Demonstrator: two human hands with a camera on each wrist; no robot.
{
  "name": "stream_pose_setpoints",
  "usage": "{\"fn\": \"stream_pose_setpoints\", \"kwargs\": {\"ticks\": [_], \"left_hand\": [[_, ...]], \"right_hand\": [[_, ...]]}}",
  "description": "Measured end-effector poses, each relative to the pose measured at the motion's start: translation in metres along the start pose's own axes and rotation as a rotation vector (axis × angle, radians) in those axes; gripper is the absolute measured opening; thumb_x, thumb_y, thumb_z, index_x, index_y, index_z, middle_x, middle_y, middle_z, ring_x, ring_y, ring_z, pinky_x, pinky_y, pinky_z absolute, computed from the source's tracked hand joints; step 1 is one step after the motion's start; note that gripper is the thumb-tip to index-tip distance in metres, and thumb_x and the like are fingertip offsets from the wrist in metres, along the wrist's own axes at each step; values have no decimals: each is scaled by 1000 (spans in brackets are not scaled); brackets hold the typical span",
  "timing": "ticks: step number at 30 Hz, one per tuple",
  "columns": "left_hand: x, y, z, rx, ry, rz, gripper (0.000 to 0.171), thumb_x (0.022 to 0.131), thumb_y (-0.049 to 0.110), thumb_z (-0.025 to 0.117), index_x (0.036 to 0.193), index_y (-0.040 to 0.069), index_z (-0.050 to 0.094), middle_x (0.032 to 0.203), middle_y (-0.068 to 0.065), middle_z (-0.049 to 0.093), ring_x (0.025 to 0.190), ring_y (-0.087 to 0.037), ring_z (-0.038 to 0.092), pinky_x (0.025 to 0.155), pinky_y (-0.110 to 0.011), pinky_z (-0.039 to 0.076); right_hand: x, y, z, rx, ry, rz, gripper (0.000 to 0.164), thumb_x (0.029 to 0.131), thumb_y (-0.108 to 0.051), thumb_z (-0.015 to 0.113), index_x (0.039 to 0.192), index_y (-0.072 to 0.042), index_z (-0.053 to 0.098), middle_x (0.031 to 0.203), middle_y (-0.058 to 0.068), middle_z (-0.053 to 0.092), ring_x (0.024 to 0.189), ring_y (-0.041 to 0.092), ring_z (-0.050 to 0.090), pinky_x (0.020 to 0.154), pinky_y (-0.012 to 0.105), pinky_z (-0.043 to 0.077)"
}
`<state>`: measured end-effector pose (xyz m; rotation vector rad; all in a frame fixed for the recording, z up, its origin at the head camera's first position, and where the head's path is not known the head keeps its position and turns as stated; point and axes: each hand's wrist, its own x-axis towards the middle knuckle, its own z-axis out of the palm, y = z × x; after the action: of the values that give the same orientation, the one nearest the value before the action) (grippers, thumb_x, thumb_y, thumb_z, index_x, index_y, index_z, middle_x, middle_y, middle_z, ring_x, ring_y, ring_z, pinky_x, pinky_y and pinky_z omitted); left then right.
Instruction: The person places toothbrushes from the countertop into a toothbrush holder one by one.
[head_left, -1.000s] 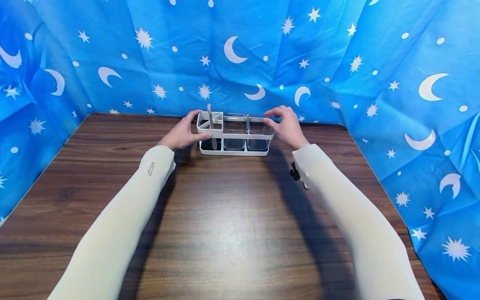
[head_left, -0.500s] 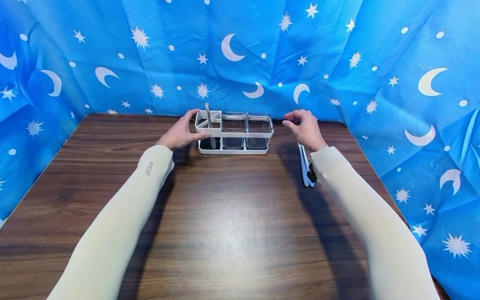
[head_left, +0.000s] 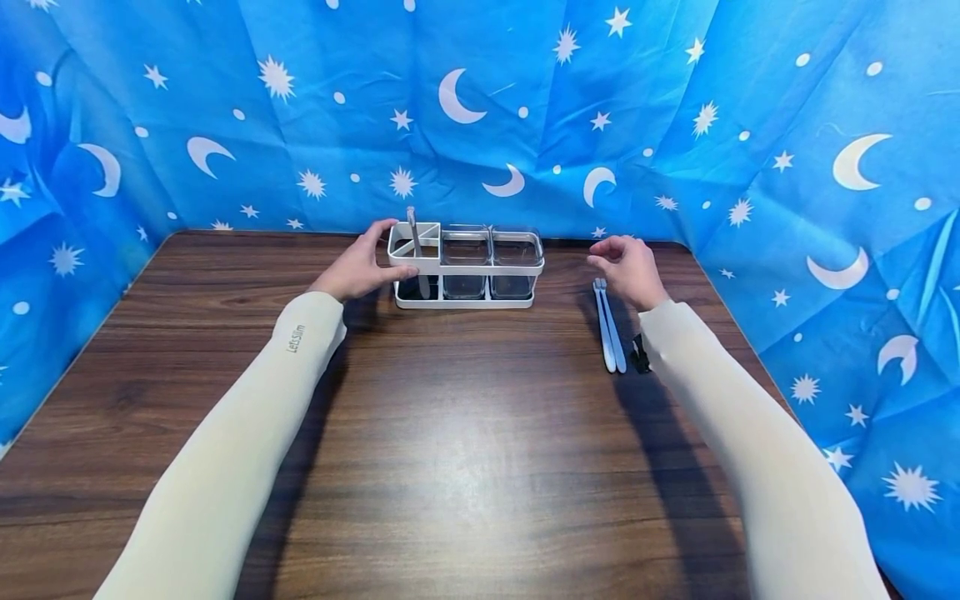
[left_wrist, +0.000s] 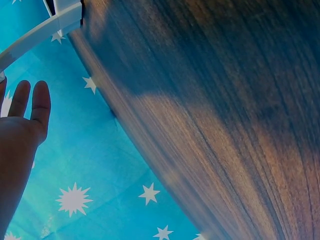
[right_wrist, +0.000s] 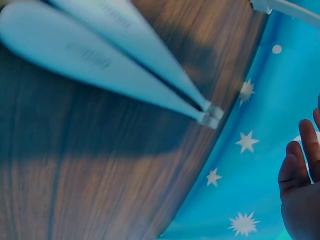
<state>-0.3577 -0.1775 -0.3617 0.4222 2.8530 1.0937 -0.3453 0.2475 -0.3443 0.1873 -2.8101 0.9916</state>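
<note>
White rack (head_left: 480, 271) held at one end, blue utensils (head_left: 605, 337) lying loose

A cream, smooth-knit sleeve (head_left: 217, 442) leads to the left hand (head_left: 358, 268), its thumb on the front rail and fingers behind, gripping the rack's left end. The rack, a slim two-tier frame with rounded corners, stands along the surface's (head_left: 465, 433) far edge, left of that edge's middle. Its left section has a diagonal divider, and a slender utensil (head_left: 416, 237) stands upright there. Next come two square, clear containers, left (head_left: 465, 287) and right (head_left: 512, 287). Well apart, the right hand (head_left: 630, 268) is raised near the far right corner, fingers loosely bent, thumb apart, holding nothing. Just beside it, the two utensils taper from broad, rounded ends to narrow tips, on dark, streaky wood grain.
</note>
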Motion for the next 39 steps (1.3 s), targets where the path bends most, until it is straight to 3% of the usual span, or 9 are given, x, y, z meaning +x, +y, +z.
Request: {"fn": "stream_pose_setpoints", "kwargs": {"ticks": [6,26,39], "left_hand": [[0,0,0,-5,3,-5,103,74,64,68,151,22,14,152,-15,21,135,-37,25,105,-59,24],[0,-1,1,-4,2,-10,102,74,65,67,151,24,13,153,-14,19,136,-37,24,105,-60,23],[2,-5,1,4,1,-5,104,73,66,66,151,23,13,152,-15,20,136,-38,24,105,-60,23]], "right_hand": [[-4,12,-5,11,-65,77,31,94,-20,60,120,-3,58,112,16,56,98,31,52,86,44,49],[-14,44,-6,-73,-131,164,22,94,-20,60,106,-1,59,101,17,56,89,31,49,76,41,42],[-19,56,-1,-90,-255,211,29,96,-24,58,109,2,57,102,18,55,88,30,49,74,38,42]]}}
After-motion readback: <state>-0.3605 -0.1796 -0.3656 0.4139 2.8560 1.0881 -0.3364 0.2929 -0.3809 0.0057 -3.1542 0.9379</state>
